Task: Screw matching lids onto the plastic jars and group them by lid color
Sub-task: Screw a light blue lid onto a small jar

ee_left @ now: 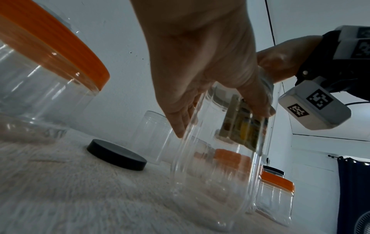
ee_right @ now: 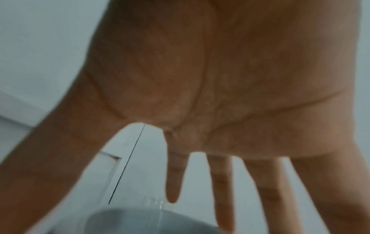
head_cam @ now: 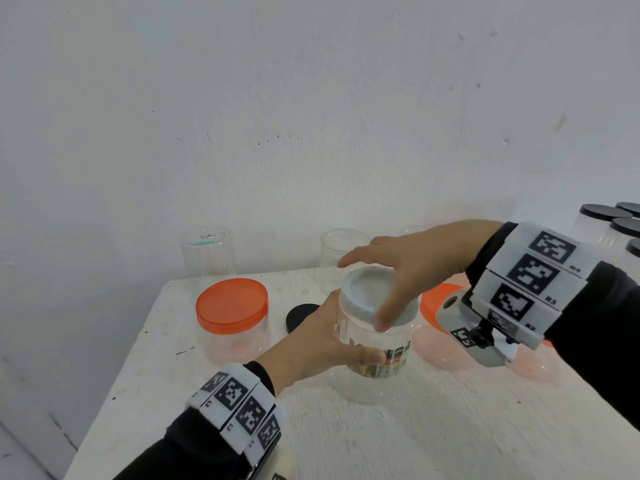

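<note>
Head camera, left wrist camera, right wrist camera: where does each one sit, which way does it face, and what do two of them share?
Head: above, facing forward and down at the white table; shows both forearms, left hand gripping the clear labelled plastic jar, right hand spread over its grey lid.
Left wrist: low, near the tabletop, looking up along the left hand's palm at that jar.
Right wrist: under the right palm, looking along spread fingers to the lid.
Shared: head and left wrist both show the loose black round lid.

Scuffed white wall (head_cam: 311, 98) behind white table (head_cam: 415, 438).
</note>
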The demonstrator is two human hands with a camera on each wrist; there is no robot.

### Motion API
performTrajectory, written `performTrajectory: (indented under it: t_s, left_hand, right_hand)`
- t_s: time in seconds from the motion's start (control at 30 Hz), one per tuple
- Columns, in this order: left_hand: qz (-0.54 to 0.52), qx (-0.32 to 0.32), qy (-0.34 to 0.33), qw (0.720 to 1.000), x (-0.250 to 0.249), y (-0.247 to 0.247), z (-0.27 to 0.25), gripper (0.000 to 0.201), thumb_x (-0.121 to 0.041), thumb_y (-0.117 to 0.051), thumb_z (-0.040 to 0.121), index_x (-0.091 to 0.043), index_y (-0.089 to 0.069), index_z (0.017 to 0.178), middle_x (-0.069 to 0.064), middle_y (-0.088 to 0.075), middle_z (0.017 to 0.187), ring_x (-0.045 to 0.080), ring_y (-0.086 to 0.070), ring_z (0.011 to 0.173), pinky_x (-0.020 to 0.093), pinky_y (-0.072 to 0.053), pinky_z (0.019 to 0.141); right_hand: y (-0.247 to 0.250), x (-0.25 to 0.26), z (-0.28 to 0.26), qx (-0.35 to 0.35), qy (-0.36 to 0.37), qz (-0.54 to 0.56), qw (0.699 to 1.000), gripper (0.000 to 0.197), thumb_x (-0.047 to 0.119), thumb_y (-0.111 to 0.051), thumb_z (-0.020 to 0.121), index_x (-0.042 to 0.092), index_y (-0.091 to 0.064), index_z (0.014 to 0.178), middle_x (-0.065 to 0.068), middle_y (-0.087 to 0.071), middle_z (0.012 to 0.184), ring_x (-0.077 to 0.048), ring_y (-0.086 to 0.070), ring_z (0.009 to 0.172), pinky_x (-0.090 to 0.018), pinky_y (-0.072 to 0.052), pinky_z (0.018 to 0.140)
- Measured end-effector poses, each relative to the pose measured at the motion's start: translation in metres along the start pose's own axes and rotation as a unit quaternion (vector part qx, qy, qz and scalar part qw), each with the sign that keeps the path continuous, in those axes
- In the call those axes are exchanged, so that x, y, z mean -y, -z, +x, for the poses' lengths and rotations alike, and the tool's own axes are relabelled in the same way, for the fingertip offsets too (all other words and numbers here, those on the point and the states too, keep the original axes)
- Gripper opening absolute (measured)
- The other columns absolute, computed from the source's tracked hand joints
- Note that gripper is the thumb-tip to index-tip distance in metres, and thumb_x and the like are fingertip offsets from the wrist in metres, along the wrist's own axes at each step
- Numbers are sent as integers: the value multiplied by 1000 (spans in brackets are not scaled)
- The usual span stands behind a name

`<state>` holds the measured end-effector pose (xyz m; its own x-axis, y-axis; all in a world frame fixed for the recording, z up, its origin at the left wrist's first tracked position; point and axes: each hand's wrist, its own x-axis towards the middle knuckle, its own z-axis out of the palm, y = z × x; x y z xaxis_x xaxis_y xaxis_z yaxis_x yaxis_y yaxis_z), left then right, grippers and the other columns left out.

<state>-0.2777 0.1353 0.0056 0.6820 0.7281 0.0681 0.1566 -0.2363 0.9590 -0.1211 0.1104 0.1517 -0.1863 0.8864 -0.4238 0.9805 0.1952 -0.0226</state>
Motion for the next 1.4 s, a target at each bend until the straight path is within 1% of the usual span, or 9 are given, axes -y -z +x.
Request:
performTrajectory:
  t_s: [0.13, 0.23, 0.37, 0.5, 0.6, 0.83, 0.97, 1.17, 1.4]
  left_hand:
    - [5, -6, 1, 1000, -2, -1, -1, 97, -27, -84, 68, -33, -25, 145, -15, -50, 137, 0, -47, 126, 31, -44, 105]
    - [2, -1, 4, 1000, -4, -1, -1, 94, -20, -83, 73, -32, -25, 146, -14, -50, 138, 2, -48, 126, 35, -44, 106]
    - [1, 4, 8, 1000, -4, 0, -2, 94, -21, -83, 74, -35, -24, 146, -14, -50, 139, 5, -46, 129, 39, -43, 107]
    - [-2, 0, 6, 1000, -5, -1, -2, 95, -24, -83, 71, -35, -25, 145, -13, -51, 137, 5, -48, 127, 39, -44, 107]
    - [2, -2, 3, 1000, -4, -1, -2, 95, -24, -84, 70, -33, -26, 145, -13, -51, 137, 4, -47, 127, 38, -43, 108]
    - [4, 7, 11, 1000, -5, 0, -2, 91, -21, -82, 75, -38, -26, 144, -20, -51, 135, -4, -48, 123, 27, -46, 103]
    - [-1, 5, 10, 1000, -4, 0, -2, 90, -20, -82, 75, -36, -26, 144, -17, -51, 135, -2, -49, 123, 27, -47, 101]
    - [13, -28, 4, 1000, 1, -2, -1, 94, -26, -87, 70, -35, -30, 144, -14, -52, 135, 6, -48, 127, 39, -43, 107]
    - [-1, -39, -1, 999, 3, -2, -1, 94, -31, -87, 67, -36, -31, 143, -18, -55, 133, -1, -52, 122, 31, -47, 102]
  right_hand:
    - [1, -3, -1, 5, 57, 25, 998, 73, 43, -79, 72, 64, -37, 128, 25, -32, 133, -8, -35, 123, -29, -38, 93]
    - [-1, -1, 2, -12, 38, 6, 999, 68, 61, -73, 70, 62, -36, 127, 22, -37, 129, -11, -47, 115, -29, -42, 90]
    - [-4, 5, 6, -36, -11, -27, 999, 74, 83, -56, 66, 51, -35, 129, 10, -45, 124, -18, -69, 84, -32, -51, 78]
    - [0, 2, 2, -5, 27, 9, 1000, 76, 64, -73, 68, 63, -28, 129, 19, -36, 132, -15, -46, 119, -35, -43, 94]
    - [4, 0, -1, 2, 60, 26, 998, 65, 45, -78, 73, 64, -41, 123, 24, -35, 131, -10, -39, 122, -33, -41, 97]
    - [2, 6, 4, -20, 4, -10, 1000, 67, 74, -65, 68, 57, -39, 127, 10, -45, 128, -22, -70, 88, -34, -54, 85]
    - [2, 4, 6, 5, 7, -14, 1000, 79, 65, -77, 61, 64, -31, 126, 14, -39, 134, -25, -56, 113, -38, -51, 92]
    - [-7, -6, 5, -40, 45, 37, 998, 77, 60, -78, 63, 66, -34, 126, 22, -38, 129, -12, -45, 117, -31, -49, 91]
    - [-34, -16, 5, -125, 77, 65, 987, 71, 64, -62, 78, 60, -26, 139, 21, -36, 127, -7, -34, 118, -30, -36, 97]
